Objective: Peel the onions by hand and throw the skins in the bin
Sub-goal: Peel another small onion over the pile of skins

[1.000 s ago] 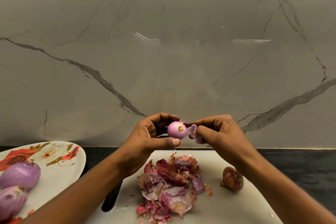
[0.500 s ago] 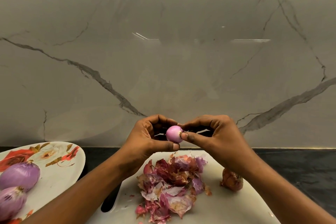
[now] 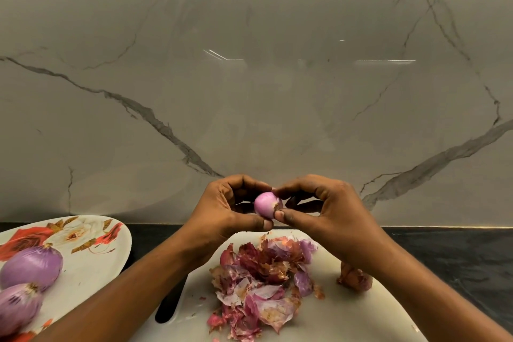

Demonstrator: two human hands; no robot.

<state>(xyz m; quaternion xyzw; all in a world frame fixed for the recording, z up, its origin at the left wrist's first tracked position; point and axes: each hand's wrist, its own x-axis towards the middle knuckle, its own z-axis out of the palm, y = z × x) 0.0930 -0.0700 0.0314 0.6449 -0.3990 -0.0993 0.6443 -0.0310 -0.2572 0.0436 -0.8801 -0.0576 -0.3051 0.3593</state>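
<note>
Pinching small onion (image 3: 266, 203): left hand (image 3: 222, 211) fingers, right hand (image 3: 327, 211) fingers, above skins (image 3: 263, 283).

wall (image 3: 277, 91): grey marble with dark veins, glossy | counter (image 3: 444, 253): dark stone | light: dim, warm, thin reflections on wall

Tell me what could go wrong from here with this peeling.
1. The onion is small and smooth, pinched only by fingertips of the left hand and right hand; it may slip and roll away.
2. The right wrist hangs over the unpeeled onion near the board edge; a dip could knock it off.
3. The skins lie in a loose pile and no bin shows; carrying them may scatter flakes.
</note>
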